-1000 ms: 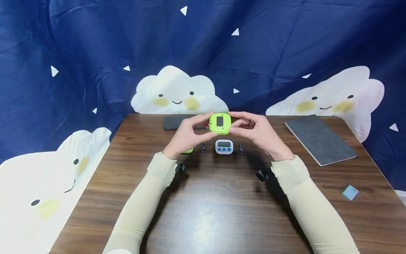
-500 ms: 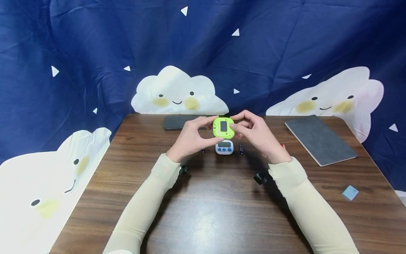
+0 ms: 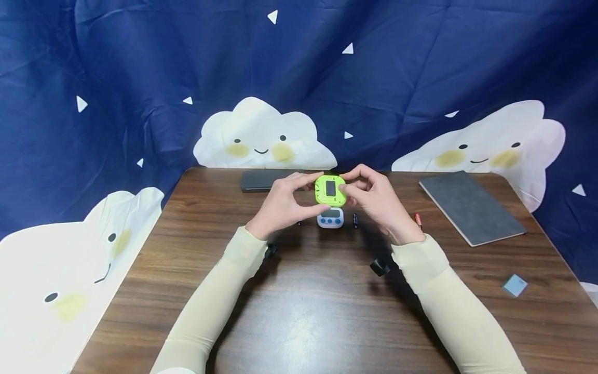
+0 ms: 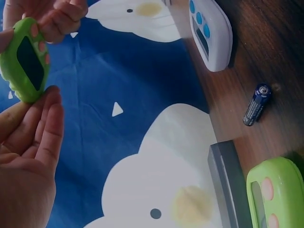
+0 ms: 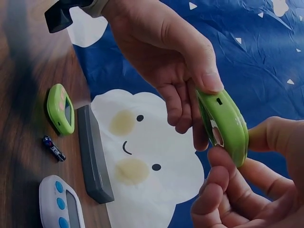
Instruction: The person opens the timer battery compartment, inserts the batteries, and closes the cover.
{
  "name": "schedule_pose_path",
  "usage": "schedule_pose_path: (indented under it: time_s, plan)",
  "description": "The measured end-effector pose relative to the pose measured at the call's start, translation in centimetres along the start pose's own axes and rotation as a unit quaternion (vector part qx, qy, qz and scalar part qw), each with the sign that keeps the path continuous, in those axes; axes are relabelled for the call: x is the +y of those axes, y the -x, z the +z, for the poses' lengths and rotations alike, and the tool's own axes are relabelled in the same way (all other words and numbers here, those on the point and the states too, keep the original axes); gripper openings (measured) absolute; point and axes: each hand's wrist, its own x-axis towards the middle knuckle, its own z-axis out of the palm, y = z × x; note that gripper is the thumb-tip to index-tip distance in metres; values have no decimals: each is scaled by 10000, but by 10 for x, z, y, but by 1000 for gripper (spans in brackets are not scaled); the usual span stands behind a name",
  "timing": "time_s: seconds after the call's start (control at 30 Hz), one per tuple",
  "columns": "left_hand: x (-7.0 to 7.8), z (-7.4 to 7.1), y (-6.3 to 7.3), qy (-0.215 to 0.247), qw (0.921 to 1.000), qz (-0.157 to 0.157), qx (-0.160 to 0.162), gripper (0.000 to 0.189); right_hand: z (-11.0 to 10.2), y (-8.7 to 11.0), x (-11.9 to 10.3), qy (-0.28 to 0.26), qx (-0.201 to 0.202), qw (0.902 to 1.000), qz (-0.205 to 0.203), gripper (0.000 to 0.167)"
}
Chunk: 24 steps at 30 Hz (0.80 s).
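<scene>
Both hands hold a green digital timer [image 3: 322, 197] above the table, its back with a dark rectangle turned towards me. My left hand [image 3: 286, 205] pinches its left side between thumb and fingers. On the other side, my right hand [image 3: 376, 201] grips the edge, with the thumb lying on the back. Pink buttons and a dark screen show on the timer's front [image 4: 31, 64] in the left wrist view. Below it on the table stands a white timer [image 3: 330, 220] with blue buttons. A dark blue battery [image 3: 355, 221] lies to its right, another battery [image 4: 257, 104] to its left.
A second green timer [image 4: 280, 190] lies left, hidden behind my hand in the head view. A long dark box [image 3: 259, 182] sits at the table's back edge. Rightward are a small red cylinder [image 3: 418, 220], a grey notebook [image 3: 472, 210] and a light blue square [image 3: 515, 285].
The held timer has shifted slightly right and lower in view. My right thumb has moved from its edge onto its back. The red cylinder has come into sight beside my right wrist.
</scene>
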Motion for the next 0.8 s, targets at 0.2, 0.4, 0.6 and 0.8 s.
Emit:
schedule_pose_path:
  time_s: [0.2, 0.4, 0.6, 0.8]
  plan:
    - [0, 1, 0, -76, 10000, -6, -13, 71, 1, -1, 2, 68, 67, 9999, -40, 25]
    - [1, 3, 0, -135, 9999, -24, -72, 71, 1, -1, 4, 121, 192, 9997, -29, 23]
    - [0, 2, 0, 13, 9999, -109, -5, 68, -1, -1, 3, 37, 172, 9998, 24, 26]
    - [-5, 2, 0, 297, 9993, -209, 44, 63, -5, 2, -3, 199, 140, 9996, 160, 32]
